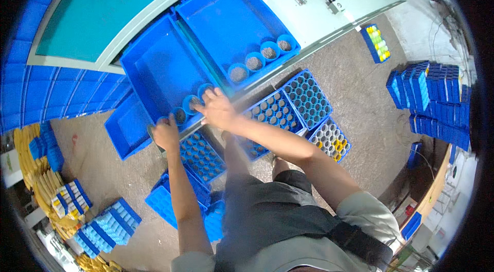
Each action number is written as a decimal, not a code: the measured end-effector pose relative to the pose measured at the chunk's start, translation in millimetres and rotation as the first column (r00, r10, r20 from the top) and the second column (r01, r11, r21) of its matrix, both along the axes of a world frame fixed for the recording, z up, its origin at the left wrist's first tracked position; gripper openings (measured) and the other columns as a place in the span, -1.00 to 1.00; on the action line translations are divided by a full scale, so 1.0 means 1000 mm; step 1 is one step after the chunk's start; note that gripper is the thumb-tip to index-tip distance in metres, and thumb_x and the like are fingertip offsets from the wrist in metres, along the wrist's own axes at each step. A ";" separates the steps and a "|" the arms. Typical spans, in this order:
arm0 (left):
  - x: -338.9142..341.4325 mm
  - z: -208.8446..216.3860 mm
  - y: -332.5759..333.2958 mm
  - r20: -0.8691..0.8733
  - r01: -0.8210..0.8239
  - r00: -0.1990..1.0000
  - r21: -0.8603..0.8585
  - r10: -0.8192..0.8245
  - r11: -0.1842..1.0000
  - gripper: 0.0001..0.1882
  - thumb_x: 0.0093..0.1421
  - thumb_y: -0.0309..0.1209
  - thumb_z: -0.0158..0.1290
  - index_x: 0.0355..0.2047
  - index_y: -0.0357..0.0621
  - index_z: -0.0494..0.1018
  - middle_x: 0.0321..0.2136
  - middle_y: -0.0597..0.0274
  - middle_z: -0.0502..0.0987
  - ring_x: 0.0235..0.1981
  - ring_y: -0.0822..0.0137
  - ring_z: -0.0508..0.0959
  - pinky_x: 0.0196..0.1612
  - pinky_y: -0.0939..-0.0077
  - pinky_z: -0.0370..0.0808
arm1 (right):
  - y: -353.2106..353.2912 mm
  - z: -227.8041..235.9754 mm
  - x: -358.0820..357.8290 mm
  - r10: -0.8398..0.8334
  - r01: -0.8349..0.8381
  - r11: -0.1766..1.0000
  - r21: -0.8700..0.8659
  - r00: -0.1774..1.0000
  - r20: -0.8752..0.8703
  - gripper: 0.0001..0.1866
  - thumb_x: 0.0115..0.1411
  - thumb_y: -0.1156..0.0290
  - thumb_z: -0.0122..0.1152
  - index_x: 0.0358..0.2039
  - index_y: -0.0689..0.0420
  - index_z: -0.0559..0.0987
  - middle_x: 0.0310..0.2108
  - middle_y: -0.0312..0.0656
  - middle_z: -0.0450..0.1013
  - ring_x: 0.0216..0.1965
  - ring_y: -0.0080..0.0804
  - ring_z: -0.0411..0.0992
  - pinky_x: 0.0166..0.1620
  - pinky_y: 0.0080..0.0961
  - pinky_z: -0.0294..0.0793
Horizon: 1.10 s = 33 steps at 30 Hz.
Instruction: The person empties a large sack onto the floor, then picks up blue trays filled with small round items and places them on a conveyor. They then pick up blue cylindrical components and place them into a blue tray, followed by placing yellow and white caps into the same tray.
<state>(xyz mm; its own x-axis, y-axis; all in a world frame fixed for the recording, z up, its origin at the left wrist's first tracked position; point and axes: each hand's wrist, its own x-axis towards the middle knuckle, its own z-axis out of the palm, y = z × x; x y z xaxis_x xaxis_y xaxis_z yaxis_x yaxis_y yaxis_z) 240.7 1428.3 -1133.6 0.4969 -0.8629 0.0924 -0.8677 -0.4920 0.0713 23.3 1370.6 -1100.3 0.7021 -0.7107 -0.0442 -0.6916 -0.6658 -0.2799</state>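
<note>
A row of round blue cups (pixel 179 115) with grey, rough-looking contents stands along the near edge of the left blue tray (pixel 159 50). My left hand (pixel 166 135) is at that tray's near left corner, its fingers closed around the end cup, which they mostly hide. Bent over the row from the right, my right hand (pixel 220 109) grips a blue cup (pixel 190 103) with its fingertips, partly covering it and its neighbour. More filled cups (pixel 253 61) line the near edge of the right blue tray (pixel 231 7), away from both hands.
Below the trays, floor crates of dark-topped cups (pixel 307 98) and a crate of white and yellow pieces (pixel 331 138) sit around my legs. An angled blue bin (pixel 128 125) adjoins the left tray. Blue crates (pixel 432 97) are stacked at right; yellow sacks (pixel 38 169) lie at left.
</note>
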 end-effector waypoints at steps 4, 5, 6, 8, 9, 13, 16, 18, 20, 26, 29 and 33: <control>0.015 0.012 -0.019 -0.171 -0.011 0.984 0.198 0.046 0.980 -0.71 0.00 -0.14 0.25 -0.61 -0.08 0.55 -0.50 0.00 0.61 -0.41 -0.09 0.62 -0.36 0.02 0.54 | -0.037 -0.008 0.035 0.132 -0.107 0.979 0.174 0.982 -0.137 -0.58 -0.15 -0.08 0.41 -0.43 -0.01 0.70 -0.32 -0.12 0.58 -0.02 -0.20 0.41 0.08 -0.22 0.29; 0.019 0.022 -0.022 -0.186 0.010 0.982 0.155 0.019 0.988 -0.72 0.01 -0.15 0.25 -0.61 -0.08 0.55 -0.52 0.01 0.61 -0.42 -0.09 0.62 -0.37 0.02 0.54 | -0.045 -0.004 0.036 0.137 -0.101 0.969 0.225 0.979 -0.151 -0.61 -0.15 -0.04 0.44 -0.44 0.00 0.69 -0.31 -0.12 0.58 -0.05 -0.20 0.44 0.07 -0.22 0.31; 0.022 0.034 -0.025 -0.209 0.020 0.978 0.144 0.011 0.989 -0.73 0.01 -0.16 0.25 -0.61 -0.07 0.55 -0.53 0.01 0.60 -0.43 -0.08 0.62 -0.38 0.02 0.53 | -0.053 0.003 0.032 0.104 -0.075 0.972 0.222 0.987 -0.125 -0.60 -0.21 0.02 0.49 -0.48 0.07 0.66 -0.30 -0.04 0.57 -0.08 -0.14 0.49 0.09 -0.19 0.38; 0.026 0.062 -0.038 -0.236 0.042 0.971 0.069 -0.024 0.997 -0.75 0.00 -0.20 0.25 -0.63 -0.07 0.54 -0.58 0.02 0.58 -0.49 -0.08 0.60 -0.42 0.02 0.51 | -0.072 0.027 0.020 0.003 -0.014 0.970 0.242 0.999 0.047 -0.61 -0.17 0.10 0.48 -0.42 0.12 0.67 -0.34 -0.02 0.56 -0.09 -0.07 0.48 0.07 -0.17 0.39; 0.025 0.076 -0.046 -0.220 0.060 0.974 0.018 -0.054 0.998 -0.74 0.01 -0.21 0.24 -0.66 -0.08 0.52 -0.59 0.01 0.57 -0.52 -0.10 0.58 -0.46 0.02 0.49 | -0.081 0.043 0.008 -0.056 0.011 0.965 0.260 0.984 0.168 -0.61 -0.15 0.10 0.46 -0.39 0.14 0.67 -0.37 -0.04 0.57 -0.10 -0.04 0.48 0.03 -0.17 0.42; -0.004 0.117 -0.105 -0.224 0.169 0.954 -0.138 -0.197 0.976 -0.69 0.04 -0.18 0.22 -0.66 -0.12 0.50 -0.59 -0.02 0.57 -0.51 -0.10 0.59 -0.49 0.02 0.45 | -0.135 0.087 -0.044 -0.096 0.098 0.995 -0.007 0.985 0.145 -0.61 -0.08 0.14 0.45 -0.22 -0.03 0.67 -0.19 -0.12 0.54 -0.06 -0.13 0.45 0.01 -0.15 0.40; -0.052 0.119 -0.160 -0.369 0.257 0.885 -0.121 -0.284 0.959 -0.69 0.07 -0.14 0.20 -0.60 -0.10 0.54 -0.54 -0.03 0.58 -0.46 -0.10 0.60 -0.44 0.02 0.48 | -0.174 0.083 -0.085 -0.244 0.228 0.963 -0.145 0.965 -0.097 -0.57 -0.07 0.12 0.44 -0.17 0.01 0.65 -0.09 -0.15 0.50 0.02 -0.19 0.40 0.09 -0.19 0.36; -0.091 0.107 -0.190 -0.439 0.309 0.831 -0.146 -0.341 0.940 -0.70 0.08 -0.13 0.20 -0.55 -0.11 0.56 -0.51 -0.02 0.60 -0.42 -0.10 0.61 -0.38 0.03 0.51 | -0.194 0.068 -0.107 -0.352 0.308 0.934 -0.181 0.876 -0.328 -0.53 -0.04 0.12 0.43 -0.15 0.08 0.63 0.02 -0.15 0.45 0.07 -0.21 0.37 0.13 -0.22 0.34; -0.127 0.089 -0.212 -0.464 0.319 0.808 -0.171 -0.362 0.932 -0.71 0.08 -0.14 0.20 -0.53 -0.12 0.58 -0.49 -0.02 0.61 -0.41 -0.10 0.62 -0.35 0.04 0.53 | -0.202 0.054 -0.132 -0.431 0.444 0.892 -0.082 0.785 -0.445 -0.50 -0.06 0.07 0.45 -0.14 0.06 0.63 0.00 -0.16 0.49 0.08 -0.20 0.38 0.10 -0.24 0.39; -0.194 0.028 -0.228 -0.477 0.335 0.823 -0.031 -0.308 0.942 -0.72 0.08 -0.17 0.19 -0.54 -0.14 0.63 -0.46 -0.07 0.63 -0.39 -0.04 0.66 -0.35 0.11 0.57 | -0.186 0.023 -0.174 -0.529 0.679 0.725 0.114 0.655 -0.540 -0.52 0.03 0.02 0.39 0.00 -0.22 0.60 -0.05 -0.18 0.54 0.04 -0.18 0.46 0.08 -0.24 0.48; -0.206 0.009 -0.220 -0.468 0.450 0.792 0.016 -0.391 0.893 -0.79 0.08 -0.28 0.13 -0.54 -0.13 0.63 -0.46 -0.03 0.64 -0.42 -0.01 0.67 -0.41 0.18 0.58 | -0.178 0.010 -0.179 -0.511 0.671 0.729 0.136 0.665 -0.545 -0.53 0.12 -0.07 0.25 0.04 -0.26 0.57 -0.05 -0.18 0.54 -0.02 -0.17 0.51 0.04 -0.24 0.50; -0.214 0.001 -0.218 -0.482 0.475 0.798 0.136 -0.361 0.869 -0.78 0.12 -0.23 0.16 -0.40 -0.12 0.63 -0.37 -0.05 0.65 -0.29 -0.02 0.67 -0.24 0.14 0.60 | -0.171 -0.007 -0.185 -0.528 0.618 0.777 0.115 0.741 -0.416 -0.53 0.14 0.00 0.25 0.05 -0.18 0.57 -0.02 -0.08 0.52 -0.05 -0.12 0.52 0.03 -0.23 0.50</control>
